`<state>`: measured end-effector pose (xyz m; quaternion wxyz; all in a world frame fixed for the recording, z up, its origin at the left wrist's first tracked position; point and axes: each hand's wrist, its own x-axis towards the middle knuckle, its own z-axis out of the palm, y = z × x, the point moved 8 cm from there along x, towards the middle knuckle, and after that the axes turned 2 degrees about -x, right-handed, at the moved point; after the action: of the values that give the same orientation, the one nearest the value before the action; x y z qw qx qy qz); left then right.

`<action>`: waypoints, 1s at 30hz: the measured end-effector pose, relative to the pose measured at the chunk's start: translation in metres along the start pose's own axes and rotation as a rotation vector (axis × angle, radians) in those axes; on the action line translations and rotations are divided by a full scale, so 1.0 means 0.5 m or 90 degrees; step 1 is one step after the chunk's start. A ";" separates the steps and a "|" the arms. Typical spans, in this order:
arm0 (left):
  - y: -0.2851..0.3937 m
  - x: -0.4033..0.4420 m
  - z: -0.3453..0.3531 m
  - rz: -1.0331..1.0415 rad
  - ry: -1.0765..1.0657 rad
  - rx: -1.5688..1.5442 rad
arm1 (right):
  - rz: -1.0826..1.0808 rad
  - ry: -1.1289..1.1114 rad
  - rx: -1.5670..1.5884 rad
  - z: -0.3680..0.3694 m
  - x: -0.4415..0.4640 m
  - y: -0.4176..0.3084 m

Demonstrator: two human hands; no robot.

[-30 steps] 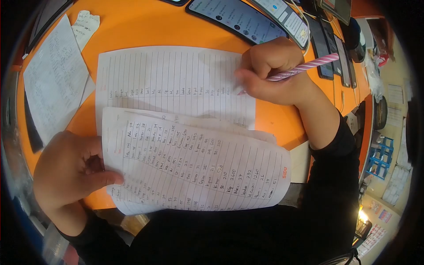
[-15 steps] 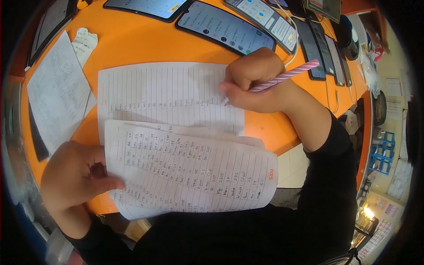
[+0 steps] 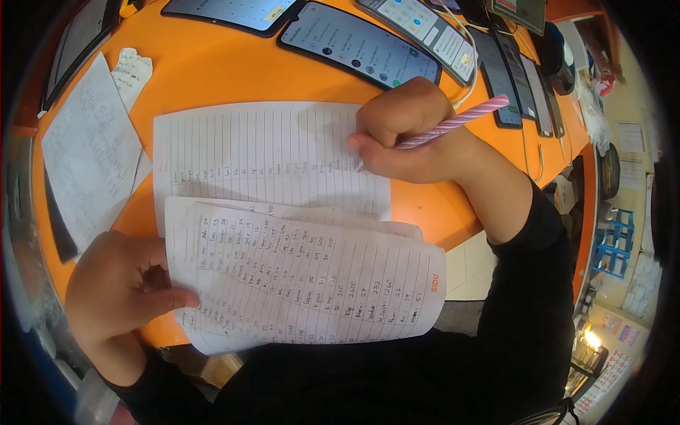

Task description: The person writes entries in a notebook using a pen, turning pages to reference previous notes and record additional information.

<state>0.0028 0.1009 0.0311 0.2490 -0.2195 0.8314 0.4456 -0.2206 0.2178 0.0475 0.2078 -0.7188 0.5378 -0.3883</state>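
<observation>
My left hand [image 3: 127, 290] pinches the left edge of a handwritten lined sheet [image 3: 368, 283], thumb on top, with more paper showing behind it. This sheet overlaps the lower part of another lined page [image 3: 248, 134] lying on the orange table [image 3: 159, 71]. My right hand [image 3: 407, 134] is closed round a pink-and-white striped pen [image 3: 460, 120]. The pen's tip is at the right part of the lower page, by the end of a row of small written words.
Several phones lie along the far side, among them a lit phone [image 3: 358, 46] and a grey-screened phone [image 3: 425, 35] beside a white cable [image 3: 473, 78]. Written sheets [image 3: 92, 149] and a torn note [image 3: 132, 74] are at the left. Blue racks [image 3: 615, 244] stand far right.
The phones and papers sit lower in view than a second ago. Against the page, my right hand with the pen has shifted slightly; my left hand keeps its hold on the sheet.
</observation>
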 end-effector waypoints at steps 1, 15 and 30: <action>0.000 0.001 0.000 0.004 0.002 -0.004 | -0.005 0.002 -0.009 0.000 0.000 0.000; -0.002 -0.007 -0.004 0.003 0.001 0.001 | -0.037 0.012 -0.018 0.005 0.004 -0.007; 0.001 -0.003 -0.003 -0.005 0.003 0.008 | -0.041 0.022 -0.040 0.000 0.004 -0.009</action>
<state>0.0035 0.1002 0.0332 0.2500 -0.2225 0.8340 0.4386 -0.2175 0.2174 0.0512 0.1632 -0.7351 0.5295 -0.3906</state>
